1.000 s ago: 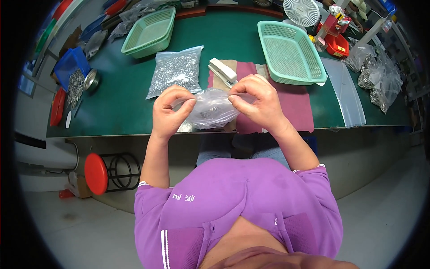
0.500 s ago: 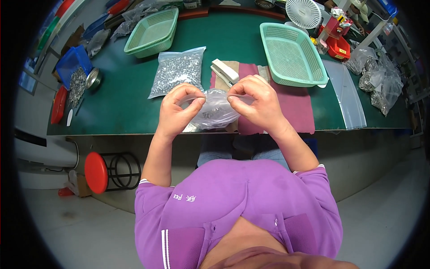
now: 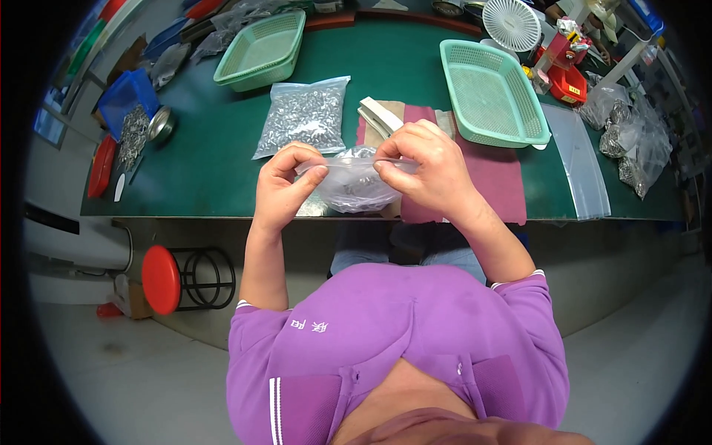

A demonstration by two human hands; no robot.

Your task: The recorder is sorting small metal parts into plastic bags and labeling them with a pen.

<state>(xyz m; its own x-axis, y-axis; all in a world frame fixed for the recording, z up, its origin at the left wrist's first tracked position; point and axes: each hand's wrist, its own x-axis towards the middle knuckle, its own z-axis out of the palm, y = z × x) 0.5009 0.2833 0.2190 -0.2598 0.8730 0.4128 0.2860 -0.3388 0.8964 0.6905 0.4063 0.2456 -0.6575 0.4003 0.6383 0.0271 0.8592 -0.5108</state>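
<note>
1. Evidently, both hands are at work: the left hand at nine o'clock and the right hand towards three, each with thumb and fingers pinching the top edge of a clear plastic bag.
2. The bag hangs between the fingers, its body below them by the counter's near edge; whether it rests there, I cannot tell.
3. It looks thin, limp and probably slippery, light at the edge and heavier low down, where greyish contents show blurrily. The top edge, at two spread points, seems the best hold.
4. Beyond it, a white stapler lies near one o'clock, a full bag of metal pieces at eleven, a green basket at two.
</note>
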